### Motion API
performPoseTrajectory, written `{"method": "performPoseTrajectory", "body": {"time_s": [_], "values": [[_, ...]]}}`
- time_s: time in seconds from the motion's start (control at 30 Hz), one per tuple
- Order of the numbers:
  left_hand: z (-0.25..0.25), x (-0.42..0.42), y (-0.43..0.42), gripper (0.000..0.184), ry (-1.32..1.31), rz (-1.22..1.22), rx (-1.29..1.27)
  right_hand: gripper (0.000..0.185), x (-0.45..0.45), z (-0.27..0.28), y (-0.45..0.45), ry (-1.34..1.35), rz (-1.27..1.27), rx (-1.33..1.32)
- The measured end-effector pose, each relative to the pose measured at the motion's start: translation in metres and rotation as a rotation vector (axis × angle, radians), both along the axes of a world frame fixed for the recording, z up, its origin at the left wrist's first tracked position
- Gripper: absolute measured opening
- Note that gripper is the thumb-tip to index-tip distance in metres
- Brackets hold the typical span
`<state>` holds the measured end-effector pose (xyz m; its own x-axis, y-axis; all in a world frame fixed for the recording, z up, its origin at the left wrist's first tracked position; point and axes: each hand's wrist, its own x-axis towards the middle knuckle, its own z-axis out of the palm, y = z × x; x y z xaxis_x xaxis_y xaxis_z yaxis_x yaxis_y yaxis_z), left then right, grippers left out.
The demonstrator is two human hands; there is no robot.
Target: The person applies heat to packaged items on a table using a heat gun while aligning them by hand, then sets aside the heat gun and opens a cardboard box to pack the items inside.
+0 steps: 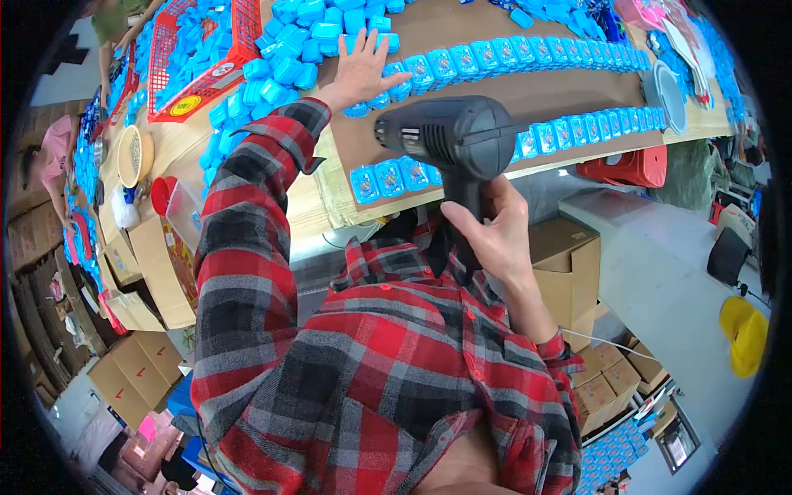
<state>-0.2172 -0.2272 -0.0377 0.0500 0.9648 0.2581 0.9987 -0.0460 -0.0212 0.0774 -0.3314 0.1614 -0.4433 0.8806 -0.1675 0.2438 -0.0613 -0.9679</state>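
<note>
My right hand [505, 235] is wrapped round the handle of a black heat gun [445, 132], whose nozzle points left over the brown board [355, 144]. My left hand [363, 73] is spread flat, palm down, at the left end of the far row of small blue cases [464, 59]. It appears to touch the cases there, though the palm hides the contact. A near row of blue cases [389, 179] with printed fronts runs along the front edge, partly covered by the heat gun.
Loose blue cases [289, 49] are heaped beside a red basket [206, 78]. A grey-blue basin [667, 95] stands at the rows' right end. Below the table are a red stool [627, 167] and a cardboard box [569, 268]. One co-worker in pink [56, 153] is at far left.
</note>
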Motion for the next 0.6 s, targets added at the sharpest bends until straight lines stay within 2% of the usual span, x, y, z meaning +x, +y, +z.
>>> {"method": "performPoseTrajectory", "body": {"time_s": [0.13, 0.3, 0.43, 0.6], "values": [[0.002, 0.000, 0.001, 0.081, 0.003, 0.001, -0.009, 0.034, -0.006, 0.002, -0.004, 0.071, 0.032, -0.031], [0.000, -0.001, 0.000, 0.081, 0.003, 0.006, -0.009, 0.033, 0.014, 0.000, 0.003, -0.082, -0.015, -0.007], [-0.002, -0.002, 0.002, 0.084, -0.036, -0.015, -0.006, 0.031, 0.030, 0.011, 0.011, -0.038, -0.148, -0.047], [0.004, -0.001, 0.001, 0.084, 0.009, 0.005, -0.024, 0.031, 0.051, 0.020, 0.033, -0.011, -0.197, -0.026]]}}
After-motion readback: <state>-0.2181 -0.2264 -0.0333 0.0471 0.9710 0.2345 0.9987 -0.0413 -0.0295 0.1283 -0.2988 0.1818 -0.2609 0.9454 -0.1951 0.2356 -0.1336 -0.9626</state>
